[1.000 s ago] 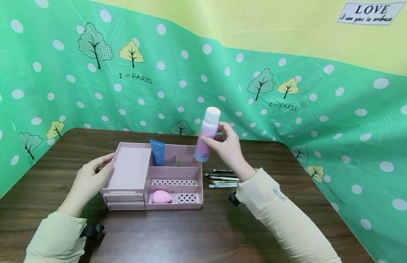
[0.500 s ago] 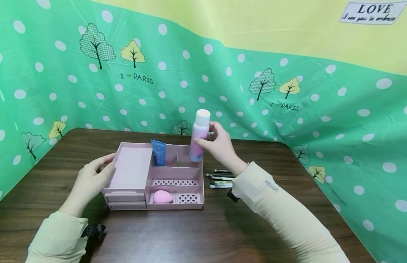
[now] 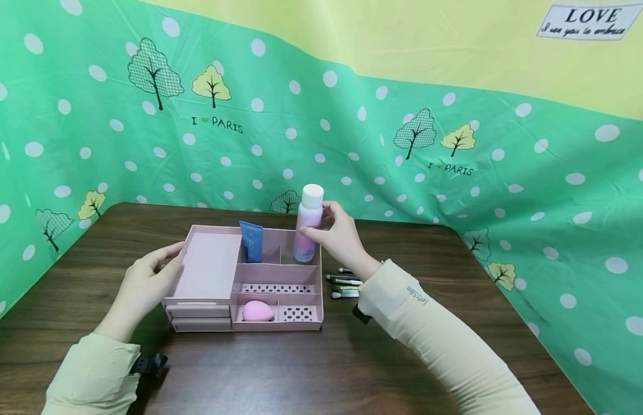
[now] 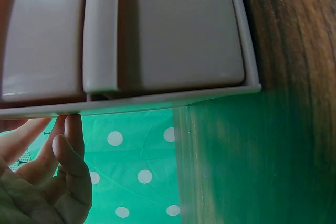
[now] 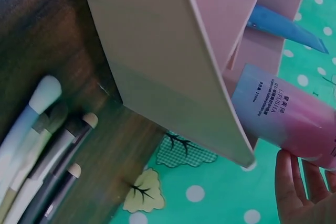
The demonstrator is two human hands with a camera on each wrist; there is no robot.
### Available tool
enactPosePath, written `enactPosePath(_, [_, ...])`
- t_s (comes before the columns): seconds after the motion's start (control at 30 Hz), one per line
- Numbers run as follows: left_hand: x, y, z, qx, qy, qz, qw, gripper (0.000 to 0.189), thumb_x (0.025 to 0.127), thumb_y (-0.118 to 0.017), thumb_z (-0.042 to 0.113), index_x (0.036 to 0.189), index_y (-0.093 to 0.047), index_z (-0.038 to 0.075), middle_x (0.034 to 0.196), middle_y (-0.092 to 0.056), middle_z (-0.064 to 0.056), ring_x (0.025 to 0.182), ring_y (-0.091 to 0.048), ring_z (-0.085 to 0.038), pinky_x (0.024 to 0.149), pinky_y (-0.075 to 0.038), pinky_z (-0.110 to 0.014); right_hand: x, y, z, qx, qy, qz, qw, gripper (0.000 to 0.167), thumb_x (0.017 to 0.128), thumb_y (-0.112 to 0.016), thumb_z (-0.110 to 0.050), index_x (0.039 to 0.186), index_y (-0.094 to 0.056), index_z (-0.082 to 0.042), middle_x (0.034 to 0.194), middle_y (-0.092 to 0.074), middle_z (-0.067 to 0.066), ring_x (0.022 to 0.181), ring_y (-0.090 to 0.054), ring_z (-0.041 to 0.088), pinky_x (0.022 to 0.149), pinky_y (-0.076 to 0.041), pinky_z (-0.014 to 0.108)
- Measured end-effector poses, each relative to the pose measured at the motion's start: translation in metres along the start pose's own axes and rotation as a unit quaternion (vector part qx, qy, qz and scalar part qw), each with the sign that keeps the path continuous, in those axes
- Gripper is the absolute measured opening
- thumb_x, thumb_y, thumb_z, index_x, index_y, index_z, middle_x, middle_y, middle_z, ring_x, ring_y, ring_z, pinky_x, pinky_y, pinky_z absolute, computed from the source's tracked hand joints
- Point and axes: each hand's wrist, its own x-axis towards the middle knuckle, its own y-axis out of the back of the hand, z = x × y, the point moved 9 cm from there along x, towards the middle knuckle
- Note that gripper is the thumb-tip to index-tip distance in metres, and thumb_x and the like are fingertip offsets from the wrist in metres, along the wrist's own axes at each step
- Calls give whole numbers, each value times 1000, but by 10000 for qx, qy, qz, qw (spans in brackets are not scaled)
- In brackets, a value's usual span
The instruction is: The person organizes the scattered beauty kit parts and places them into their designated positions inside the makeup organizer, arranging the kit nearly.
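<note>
My right hand (image 3: pixel 344 236) grips a pink-and-white bottle (image 3: pixel 309 222) with a white cap, thumb in front and fingers behind. Its base is down inside the back right compartment of a pink desktop organizer (image 3: pixel 279 271), slightly tilted. In the right wrist view the bottle's lower end (image 5: pixel 283 108) sits just past the organizer's side wall (image 5: pixel 157 61). My left hand (image 3: pixel 148 282) rests its fingertips against the organizer's left side; the left wrist view shows those fingers (image 4: pixel 73 171) touching the wall beside the drawers (image 4: pixel 178 35).
A blue tube (image 3: pixel 251 242) stands in the back left compartment, and a pink makeup sponge (image 3: pixel 258 311) lies in a front one. Several makeup brushes (image 3: pixel 344 294) lie on the wooden table (image 3: pixel 269 374) right of the organizer. A green dotted cloth (image 3: pixel 279 144) hangs behind.
My right hand has carried the bottle left and then down, from above the organizer's right edge into the back right compartment. The left hand stays at the organizer's side.
</note>
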Motion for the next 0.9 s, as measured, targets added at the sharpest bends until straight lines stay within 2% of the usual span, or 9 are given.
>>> enactPosePath(0.27, [0, -2, -2, -2, 52, -50, 10000, 46, 104, -46, 28, 142, -53, 3, 84, -54, -10, 64, -43, -10, 56, -38, -27, -2, -6, 12, 4, -47, 81, 10000, 55, 79, -81, -19, 125, -55, -5, 116, -63, 13, 99, -65, 28, 85, -55, 39])
enactPosePath(0.37, [0, -2, -3, -4, 63, -61, 10000, 46, 104, -46, 28, 142, -53, 3, 85, -54, -11, 64, -43, -9, 55, -38, -27, -3, -7, 13, 13, 70, 164, 9998, 53, 79, -82, -16, 124, -56, -4, 115, -62, 13, 98, -65, 27, 86, -55, 38])
enactPosePath(0.6, [0, -3, -4, 10, 64, -87, 9999, 46, 104, -46, 28, 142, -52, 3, 96, -60, -15, 67, -44, -10, 57, -38, -27, -4, -11, 13, -117, 224, 269, 9993, 55, 77, -83, -14, 125, -58, -4, 115, -63, 14, 94, -65, 25, 82, -56, 32])
enactPosePath(0.9, [0, -2, -3, 11, 52, -47, 10000, 45, 104, -46, 27, 141, -53, 3, 93, -59, -14, 66, -44, -9, 57, -38, -27, -5, -17, 11, -317, 238, 266, 9989, 58, 78, -83, -14, 128, -56, -1, 115, -63, 16, 90, -69, 27, 79, -58, 32])
